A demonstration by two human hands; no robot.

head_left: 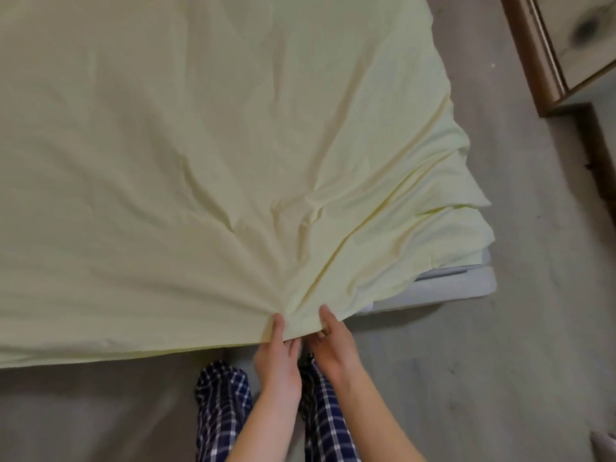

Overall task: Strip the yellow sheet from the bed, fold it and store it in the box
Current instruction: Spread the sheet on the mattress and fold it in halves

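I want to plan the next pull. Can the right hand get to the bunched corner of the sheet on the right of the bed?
Probably yes. Only floor lies between the right hand and the bunched corner, but its grip must first release the edge of the sheet.

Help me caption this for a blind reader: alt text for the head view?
A person's left hand and right hand pinch the near edge of a spread yellow sheet, creases fanning from the grip. A bare mattress corner shows at right.

pale yellow sheet (206, 155) on bed, creases fanning from bunched near edge.
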